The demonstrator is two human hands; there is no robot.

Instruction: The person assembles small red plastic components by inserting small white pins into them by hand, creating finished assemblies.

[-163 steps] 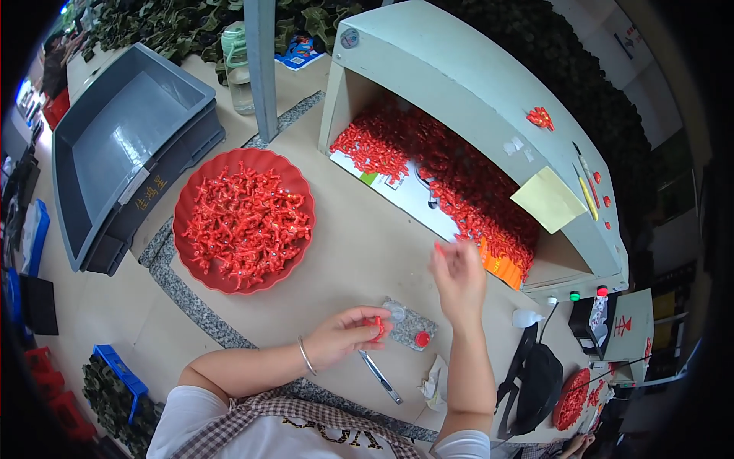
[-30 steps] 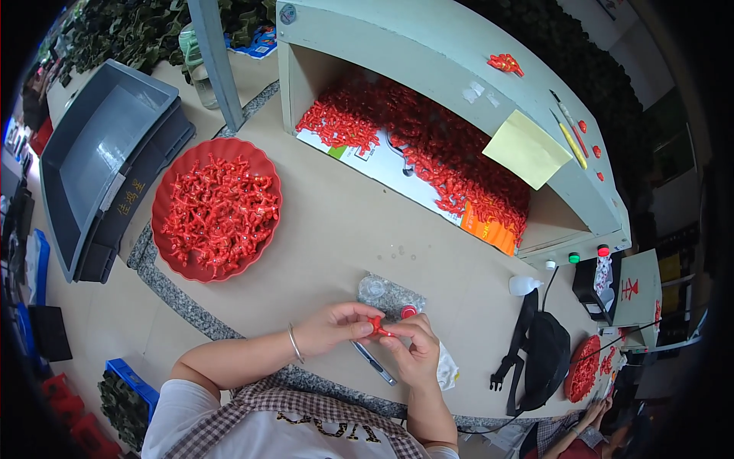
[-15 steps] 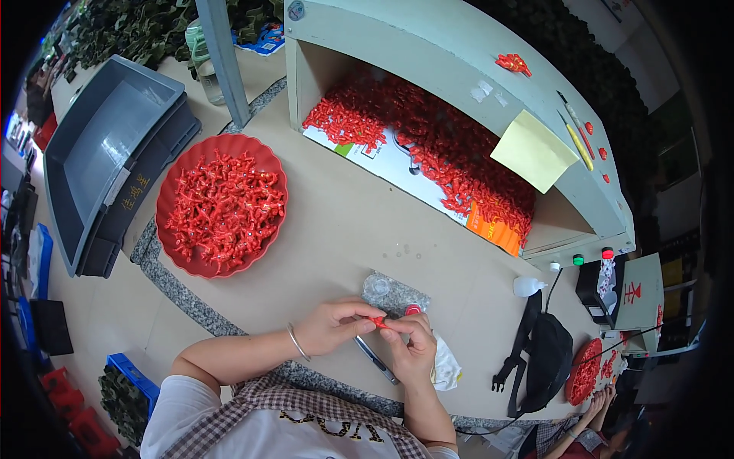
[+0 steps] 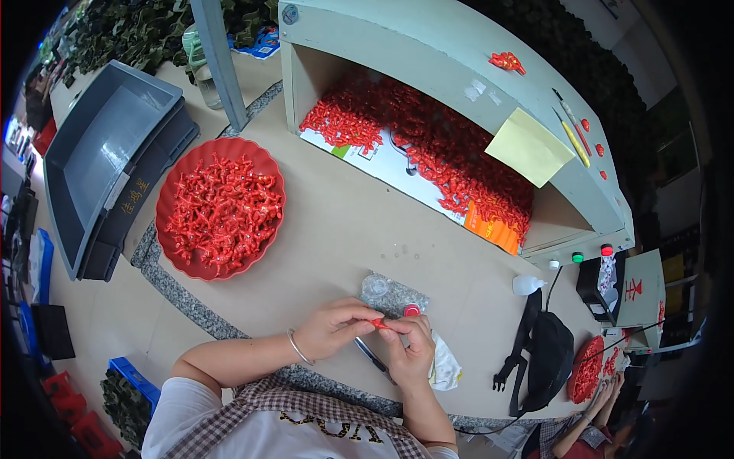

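Between my two hands is a small red figure-like piece [image 4: 378,323], pinched at both ends. The thumb and forefinger of my left hand [image 4: 330,329] close on its left end. Its right end sits in the pinched fingers of my right hand [image 4: 410,346]. Just beyond the fingers lies a grey speckled stone slab [image 4: 405,294] with a small clear dish [image 4: 375,286] on it. A red cap-like thing [image 4: 412,310] shows beside my right hand. A dark slim tool [image 4: 373,358] rests below the hands, and a white cloth [image 4: 445,363] lies right of them.
A red scalloped plate [image 4: 277,229] heaped with red pieces stands at left, next to a grey bin [image 4: 76,206]. Ahead, a pale green box [image 4: 405,46] shelters many more. At right are a white squeeze bottle [image 4: 527,285], a black waist bag [image 4: 549,352] and another person's hands [image 4: 608,394].
My hands stay nearly in place, still pinching the red piece. The whole view has shifted very slightly.
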